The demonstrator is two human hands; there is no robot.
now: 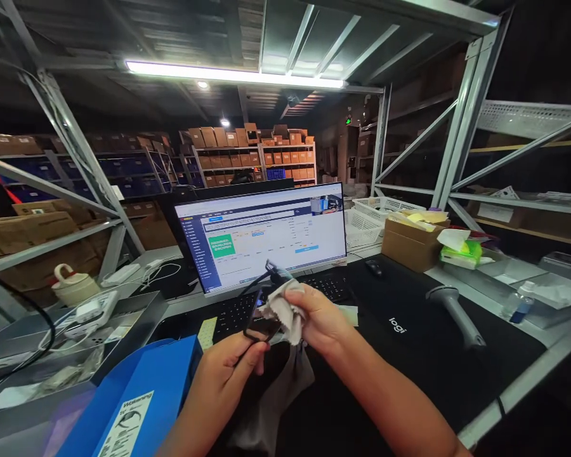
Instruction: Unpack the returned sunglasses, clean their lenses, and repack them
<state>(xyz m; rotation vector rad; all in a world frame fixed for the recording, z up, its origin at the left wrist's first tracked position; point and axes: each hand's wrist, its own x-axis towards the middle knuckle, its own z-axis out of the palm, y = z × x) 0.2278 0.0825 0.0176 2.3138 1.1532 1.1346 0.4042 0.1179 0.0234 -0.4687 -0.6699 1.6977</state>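
Note:
My left hand (233, 368) pinches a pair of dark-framed glasses (261, 320) by the lower rim of a lens, holding them up over the keyboard (233, 311). My right hand (321, 320) is closed on a pale grey cleaning cloth (280, 308) pressed against the glasses; the cloth's loose end hangs down below my hands. One temple arm of the glasses sticks up in front of the monitor (261, 235).
A black desk mat (400, 330) carries a mouse (374, 268) and a grey barcode scanner (452, 311). A blue box (137, 400) sits at lower left. An open cardboard box (409, 244), white baskets (375, 212) and metal racking surround the desk.

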